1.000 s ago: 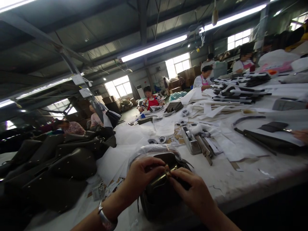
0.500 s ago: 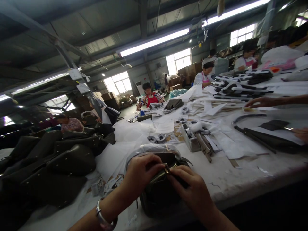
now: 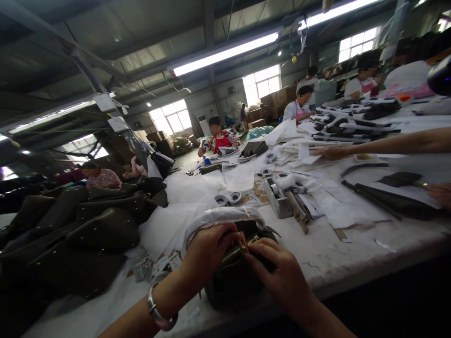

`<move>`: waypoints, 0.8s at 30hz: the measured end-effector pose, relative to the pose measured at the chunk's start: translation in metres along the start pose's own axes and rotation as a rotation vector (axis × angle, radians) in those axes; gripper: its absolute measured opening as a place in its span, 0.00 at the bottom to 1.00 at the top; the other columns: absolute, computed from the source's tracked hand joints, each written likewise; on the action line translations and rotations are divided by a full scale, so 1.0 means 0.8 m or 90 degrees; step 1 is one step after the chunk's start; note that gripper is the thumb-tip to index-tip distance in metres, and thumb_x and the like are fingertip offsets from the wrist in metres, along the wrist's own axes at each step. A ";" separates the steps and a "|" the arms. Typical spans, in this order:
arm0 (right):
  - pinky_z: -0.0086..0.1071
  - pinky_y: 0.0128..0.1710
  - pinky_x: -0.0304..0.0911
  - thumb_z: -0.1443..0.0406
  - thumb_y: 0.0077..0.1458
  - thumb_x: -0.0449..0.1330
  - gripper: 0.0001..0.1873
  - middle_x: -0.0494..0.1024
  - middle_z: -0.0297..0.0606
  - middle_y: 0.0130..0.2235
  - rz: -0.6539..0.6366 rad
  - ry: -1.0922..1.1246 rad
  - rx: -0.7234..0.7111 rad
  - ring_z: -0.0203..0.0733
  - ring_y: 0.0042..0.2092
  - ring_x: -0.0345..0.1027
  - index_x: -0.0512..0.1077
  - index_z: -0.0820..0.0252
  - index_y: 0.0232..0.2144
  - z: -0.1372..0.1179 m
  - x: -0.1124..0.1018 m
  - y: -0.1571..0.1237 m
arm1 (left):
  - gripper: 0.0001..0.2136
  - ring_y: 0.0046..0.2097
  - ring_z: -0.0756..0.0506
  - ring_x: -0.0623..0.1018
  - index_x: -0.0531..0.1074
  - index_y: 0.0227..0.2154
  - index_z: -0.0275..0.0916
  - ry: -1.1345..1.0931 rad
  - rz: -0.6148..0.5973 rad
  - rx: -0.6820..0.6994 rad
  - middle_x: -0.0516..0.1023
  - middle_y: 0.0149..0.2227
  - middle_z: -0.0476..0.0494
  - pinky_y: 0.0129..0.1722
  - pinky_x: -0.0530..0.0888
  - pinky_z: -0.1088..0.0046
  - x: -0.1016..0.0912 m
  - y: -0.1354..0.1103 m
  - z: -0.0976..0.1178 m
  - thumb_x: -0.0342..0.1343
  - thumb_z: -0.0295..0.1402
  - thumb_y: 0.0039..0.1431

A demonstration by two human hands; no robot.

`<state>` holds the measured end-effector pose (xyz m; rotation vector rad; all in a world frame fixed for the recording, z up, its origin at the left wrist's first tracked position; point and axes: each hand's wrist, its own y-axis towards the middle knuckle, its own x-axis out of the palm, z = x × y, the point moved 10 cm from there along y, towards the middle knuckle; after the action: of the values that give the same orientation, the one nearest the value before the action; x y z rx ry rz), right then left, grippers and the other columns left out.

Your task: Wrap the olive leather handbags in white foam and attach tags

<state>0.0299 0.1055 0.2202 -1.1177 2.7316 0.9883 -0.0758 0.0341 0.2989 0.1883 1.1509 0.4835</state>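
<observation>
Right in front of me, the dark olive, soft-sided bag sits on the white-topped bench, and two bare hands are at its top! The left hand, silver bangle on its wrist, has its fingers pinched on a small, shiny, gold-coloured metal piece. The right hand meets it there, thumb and fingers gripping the same piece from the other side. That piece is over the bag's top, by a brass-toned zip; whether it's fastened on, I can't tell. Behind the hands, a handle wrapped in clear plastic arches up from the bag.

Left of the bag, a big heap of dark olive bags with small metal studs! Just beyond the bag, two grey tape rolls lie side by side, and to their right, a grey tape dispenser. Well right of the bag, a co-worker's hand stretches over white sheets.
</observation>
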 end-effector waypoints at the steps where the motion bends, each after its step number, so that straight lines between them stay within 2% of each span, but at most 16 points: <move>1: 0.32 0.44 0.68 0.61 0.61 0.60 0.08 0.79 0.37 0.39 0.001 0.003 0.006 0.42 0.43 0.74 0.77 0.54 0.40 0.001 0.000 -0.001 | 0.05 0.34 0.48 0.79 0.75 0.33 0.44 0.024 -0.002 0.000 0.81 0.32 0.52 0.37 0.71 0.75 0.002 -0.002 -0.001 0.55 0.31 0.63; 4: 0.32 0.44 0.68 0.60 0.61 0.60 0.08 0.79 0.37 0.40 -0.003 0.018 0.040 0.42 0.43 0.74 0.78 0.53 0.40 0.008 0.001 -0.001 | 0.04 0.39 0.45 0.80 0.74 0.36 0.44 0.077 -0.010 0.005 0.82 0.36 0.50 0.40 0.72 0.72 0.011 -0.008 -0.004 0.54 0.31 0.64; 7: 0.32 0.45 0.67 0.59 0.61 0.60 0.09 0.80 0.36 0.40 -0.018 0.057 0.082 0.43 0.44 0.74 0.79 0.52 0.39 0.016 0.001 0.003 | 0.04 0.40 0.46 0.80 0.74 0.36 0.43 0.066 -0.005 0.007 0.82 0.37 0.50 0.42 0.73 0.72 0.017 -0.012 -0.009 0.55 0.30 0.63; 12: 0.31 0.45 0.67 0.57 0.60 0.60 0.11 0.82 0.34 0.40 -0.096 0.159 0.179 0.44 0.44 0.75 0.80 0.53 0.39 0.030 0.012 0.009 | 0.06 0.37 0.47 0.82 0.78 0.39 0.46 0.030 0.063 -0.050 0.84 0.37 0.52 0.41 0.77 0.73 0.006 -0.017 -0.031 0.58 0.34 0.62; 15: 0.33 0.45 0.67 0.56 0.60 0.60 0.14 0.83 0.34 0.39 -0.128 0.193 0.217 0.45 0.43 0.76 0.81 0.54 0.40 0.039 0.018 0.010 | 0.07 0.41 0.46 0.83 0.78 0.41 0.48 0.029 0.047 -0.008 0.84 0.41 0.53 0.43 0.77 0.73 0.011 -0.023 -0.023 0.56 0.35 0.63; 19: 0.35 0.48 0.66 0.55 0.61 0.59 0.16 0.83 0.35 0.41 -0.152 0.212 0.214 0.47 0.45 0.75 0.80 0.54 0.44 0.044 0.020 0.009 | 0.09 0.44 0.47 0.82 0.77 0.43 0.49 -0.008 -0.019 0.033 0.82 0.46 0.52 0.48 0.77 0.73 0.028 -0.030 -0.011 0.59 0.34 0.61; 24: 0.38 0.55 0.64 0.57 0.57 0.63 0.18 0.81 0.35 0.48 -0.219 0.182 0.175 0.49 0.51 0.73 0.77 0.52 0.49 0.035 0.014 0.010 | 0.10 0.43 0.48 0.81 0.78 0.42 0.47 0.010 -0.008 0.049 0.82 0.43 0.51 0.45 0.77 0.74 0.026 -0.027 -0.005 0.62 0.30 0.58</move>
<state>0.0108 0.1185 0.1995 -1.7002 2.6254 0.4245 -0.0667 0.0239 0.2716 0.2442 1.1868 0.4302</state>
